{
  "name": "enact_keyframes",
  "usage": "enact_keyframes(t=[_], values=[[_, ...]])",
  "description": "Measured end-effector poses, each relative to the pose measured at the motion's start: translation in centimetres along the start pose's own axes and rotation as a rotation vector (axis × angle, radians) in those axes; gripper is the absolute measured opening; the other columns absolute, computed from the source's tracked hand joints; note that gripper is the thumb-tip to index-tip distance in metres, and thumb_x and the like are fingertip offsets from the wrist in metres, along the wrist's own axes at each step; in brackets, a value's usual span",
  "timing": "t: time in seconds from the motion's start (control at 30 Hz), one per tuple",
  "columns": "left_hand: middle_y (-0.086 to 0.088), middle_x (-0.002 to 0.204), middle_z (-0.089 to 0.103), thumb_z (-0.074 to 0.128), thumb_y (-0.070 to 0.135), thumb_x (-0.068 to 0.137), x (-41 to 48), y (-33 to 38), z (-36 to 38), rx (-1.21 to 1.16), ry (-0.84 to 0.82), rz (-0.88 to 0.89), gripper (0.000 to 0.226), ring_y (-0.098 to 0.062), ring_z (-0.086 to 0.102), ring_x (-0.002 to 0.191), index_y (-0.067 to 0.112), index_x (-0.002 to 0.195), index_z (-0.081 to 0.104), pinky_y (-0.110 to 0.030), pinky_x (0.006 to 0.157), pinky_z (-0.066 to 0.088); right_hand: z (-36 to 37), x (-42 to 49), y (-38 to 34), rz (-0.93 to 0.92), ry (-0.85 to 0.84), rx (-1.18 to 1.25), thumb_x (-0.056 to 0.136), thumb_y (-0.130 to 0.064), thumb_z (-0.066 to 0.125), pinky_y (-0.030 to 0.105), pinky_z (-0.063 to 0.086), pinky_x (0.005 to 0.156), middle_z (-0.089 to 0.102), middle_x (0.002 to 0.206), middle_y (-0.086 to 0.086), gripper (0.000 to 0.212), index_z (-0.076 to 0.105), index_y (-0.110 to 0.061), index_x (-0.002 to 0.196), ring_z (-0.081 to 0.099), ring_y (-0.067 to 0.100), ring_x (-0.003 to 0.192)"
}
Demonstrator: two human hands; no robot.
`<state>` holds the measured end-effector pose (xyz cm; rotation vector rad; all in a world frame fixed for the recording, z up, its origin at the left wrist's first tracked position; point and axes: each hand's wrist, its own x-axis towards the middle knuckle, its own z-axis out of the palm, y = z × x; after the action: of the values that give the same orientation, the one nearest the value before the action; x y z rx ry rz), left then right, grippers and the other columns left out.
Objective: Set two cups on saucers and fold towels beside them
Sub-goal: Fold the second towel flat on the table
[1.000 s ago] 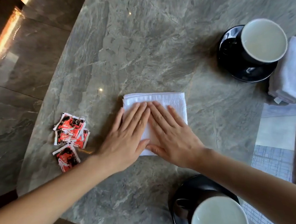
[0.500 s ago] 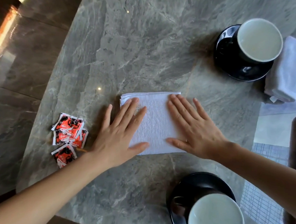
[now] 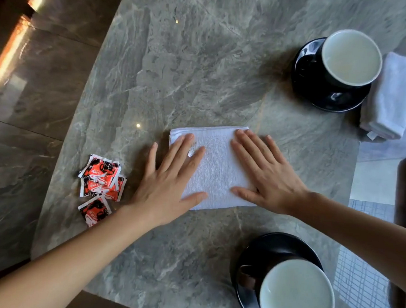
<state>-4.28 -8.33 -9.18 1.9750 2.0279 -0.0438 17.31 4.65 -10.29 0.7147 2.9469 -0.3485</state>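
Observation:
A white towel (image 3: 216, 169), folded into a square, lies flat in the middle of the grey marble table (image 3: 191, 64). My left hand (image 3: 168, 182) presses flat on its left side, fingers straight and spread. My right hand (image 3: 265, 172) presses flat on its right side. At the back right a dark cup (image 3: 351, 57) with a pale inside stands on a black saucer (image 3: 305, 84), with a rolled white towel (image 3: 391, 97) right beside it. A second dark cup (image 3: 295, 295) stands on a black saucer (image 3: 257, 251) at the near right.
Several red and black sachets (image 3: 100, 182) lie in a small heap left of my left hand, near the table's left edge. Dark polished floor (image 3: 19, 117) lies beyond that edge. The table's right edge drops to a pale floor and a dark chair edge (image 3: 403, 216).
My hands have slid apart from the towel's middle toward its left and right sides, staying flat on it. The towel, cups and sachets have stayed in place.

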Motion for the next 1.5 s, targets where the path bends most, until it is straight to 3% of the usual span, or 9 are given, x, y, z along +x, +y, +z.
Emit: enact_keyframes(t=[0.17,0.33,0.67,0.83,0.93,1.03,1.1,1.27,1.5], values=[[-0.003,0.157,0.021,0.046,0.046,0.086,-3.9,2.4,-0.4,-0.143,0.141,0.122,0.063,-0.016,0.019,0.144,0.025,0.145,0.033,-0.049,0.116,0.011,-0.5,-3.1,-0.8,-0.179,0.268,0.096,0.09,-0.046,0.047,0.056,0.017,0.115,0.042,0.141,0.005,0.051,0.045,-0.015,0.13,0.039,0.025,0.133],[-0.001,0.158,0.018,0.048,0.051,0.081,-4.6,1.8,0.9,-0.073,0.028,0.06,0.073,-0.016,0.015,0.146,0.024,0.146,0.029,-0.051,0.115,0.012,0.8,-5.1,0.9,-0.217,0.209,0.056,0.084,-0.032,0.065,0.058,0.028,0.11,0.055,0.127,0.005,0.034,0.062,-0.015,0.113,0.049,0.024,0.123],[0.001,0.145,0.042,0.063,0.047,0.073,-3.3,2.4,0.0,-0.116,0.07,0.006,0.063,-0.018,0.038,0.133,0.026,0.13,0.048,-0.044,0.113,0.021,-0.3,-3.0,0.3,-0.082,0.296,0.262,0.095,-0.019,0.044,0.038,0.038,0.102,0.061,0.118,0.008,0.022,0.057,-0.005,0.106,0.051,0.026,0.12],[0.008,0.126,0.06,0.065,0.015,0.071,-2.6,3.2,-0.8,-0.247,0.19,-0.032,0.049,-0.011,0.056,0.115,0.022,0.119,0.056,-0.031,0.092,0.04,-1.8,-1.6,-1.7,0.203,0.469,0.666,0.099,-0.023,0.032,0.026,0.039,0.098,0.057,0.112,0.004,0.028,0.053,-0.006,0.107,0.054,0.021,0.111],[0.007,0.085,0.07,0.062,0.007,0.072,-2.4,4.3,-1.7,-0.361,0.224,-0.104,0.034,-0.014,0.063,0.08,0.021,0.103,0.062,-0.029,0.07,0.041,-2.3,-0.4,-2.4,0.383,0.527,0.796,0.099,-0.033,0.03,0.028,0.045,0.083,0.063,0.105,0.006,0.029,0.051,-0.013,0.105,0.06,0.018,0.097],[0.0,0.053,0.05,0.055,0.015,0.081,-2.4,5.0,-2.4,-0.623,0.166,-0.201,0.006,-0.027,0.051,0.055,0.02,0.077,0.057,-0.03,0.051,0.033,-2.4,0.6,-2.3,0.471,0.582,0.8,0.099,-0.034,0.031,0.029,0.041,0.066,0.062,0.085,0.004,0.029,0.048,-0.011,0.096,0.054,0.012,0.071],[0.004,0.05,0.035,0.048,0.024,0.082,-2.3,5.4,-2.2,-0.873,0.089,-0.281,0.019,-0.023,0.036,0.048,0.018,0.065,0.041,-0.03,0.048,0.027,-2.3,1.0,-2.0,0.491,0.616,0.785,0.1,-0.027,0.034,0.019,0.036,0.061,0.05,0.076,-0.013,0.016,0.043,-0.016,0.092,0.048,0.004,0.066],[-0.002,0.07,0.038,0.048,0.036,0.076,-1.8,6.4,-1.8,-1.23,-0.062,-0.384,0.042,-0.012,0.033,0.065,-0.005,0.079,0.046,-0.031,0.06,0.026,-2.1,2.2,-1.4,0.521,0.645,0.8,0.101,-0.024,0.036,0.022,0.034,0.058,0.043,0.068,-0.016,0.014,0.043,-0.019,0.091,0.042,0.001,0.061],[0.004,0.088,0.068,0.06,0.023,0.087,-2.5,6.7,-2.1,-1.611,-0.185,-0.629,0.019,-0.013,0.062,0.09,0.023,0.071,0.07,-0.029,0.091,0.045,-1.4,3.9,-0.7,0.573,0.548,0.75,0.097,-0.027,0.041,0.035,0.04,0.064,0.049,0.065,-0.016,0.016,0.05,-0.019,0.086,0.045,0.002,0.06]])
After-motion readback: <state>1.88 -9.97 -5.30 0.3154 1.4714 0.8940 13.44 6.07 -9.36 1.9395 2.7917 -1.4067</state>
